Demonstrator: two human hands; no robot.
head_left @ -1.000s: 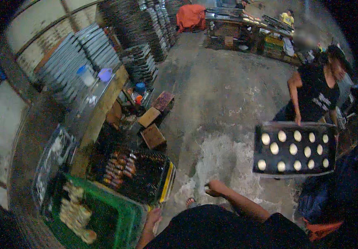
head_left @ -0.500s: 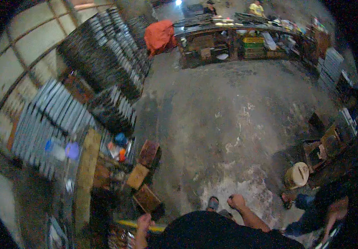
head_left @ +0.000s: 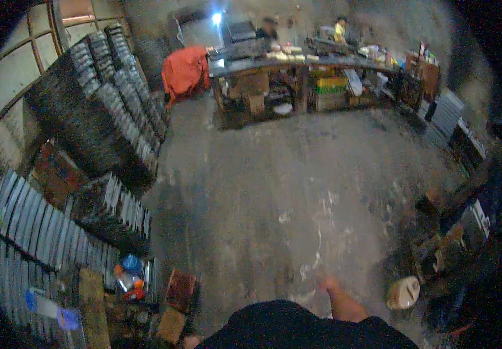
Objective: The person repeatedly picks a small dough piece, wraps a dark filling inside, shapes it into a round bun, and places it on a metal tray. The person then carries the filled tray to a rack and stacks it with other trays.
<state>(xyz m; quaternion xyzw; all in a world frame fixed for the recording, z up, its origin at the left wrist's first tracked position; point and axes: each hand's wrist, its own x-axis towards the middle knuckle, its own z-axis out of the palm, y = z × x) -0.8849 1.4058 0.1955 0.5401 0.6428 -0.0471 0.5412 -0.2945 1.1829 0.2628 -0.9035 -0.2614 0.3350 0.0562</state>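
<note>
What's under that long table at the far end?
Under the long table are brown boxes, green-and-yellow crates and a pale object. Farther back, it's dark and those things block the view, so I can't tell.

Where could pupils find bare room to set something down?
The concrete floor between the stacked trays on the left, the cream bucket at lower right and the table at the far end. Crowded: that table's top, and the lower left, with boxes near the left hand.
</note>
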